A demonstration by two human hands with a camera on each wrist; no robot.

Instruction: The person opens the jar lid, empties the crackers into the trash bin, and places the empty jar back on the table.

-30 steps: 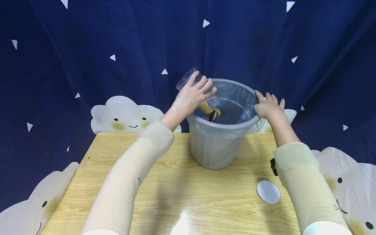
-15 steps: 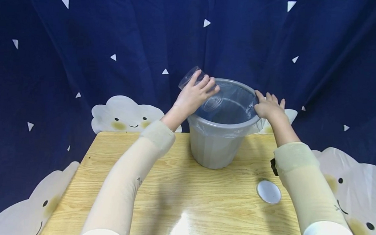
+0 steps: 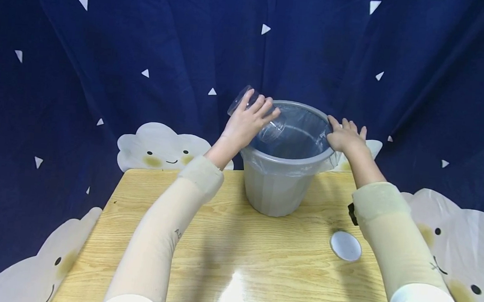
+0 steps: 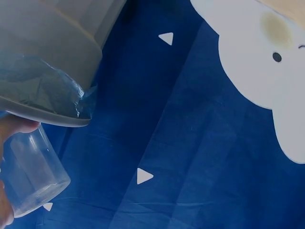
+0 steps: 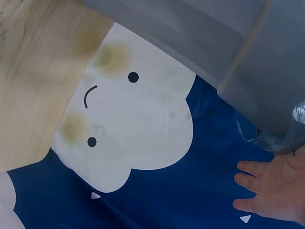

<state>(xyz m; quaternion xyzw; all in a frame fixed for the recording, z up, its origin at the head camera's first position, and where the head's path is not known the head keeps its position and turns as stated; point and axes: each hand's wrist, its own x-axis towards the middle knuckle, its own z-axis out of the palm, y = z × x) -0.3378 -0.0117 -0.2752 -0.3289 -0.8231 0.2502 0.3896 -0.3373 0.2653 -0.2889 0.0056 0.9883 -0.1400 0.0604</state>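
A grey bucket lined with a clear plastic bag stands at the far edge of the wooden table. My left hand grips a clear plastic jar, tipped mouth-down over the bucket's left rim. The jar looks empty in the left wrist view, beside the bucket's rim. My right hand rests on the bucket's right rim, its fingers straight. In the right wrist view the right hand lies by the liner's edge.
A round white lid lies on the table at the right, near my right forearm. A dark blue curtain with white triangles and cloud faces hangs close behind and around the table.
One second ago yellowish and dark pieces were at the jar's mouth, dropping into the bucket. Now the jar is empty. Both hands have hardly moved.
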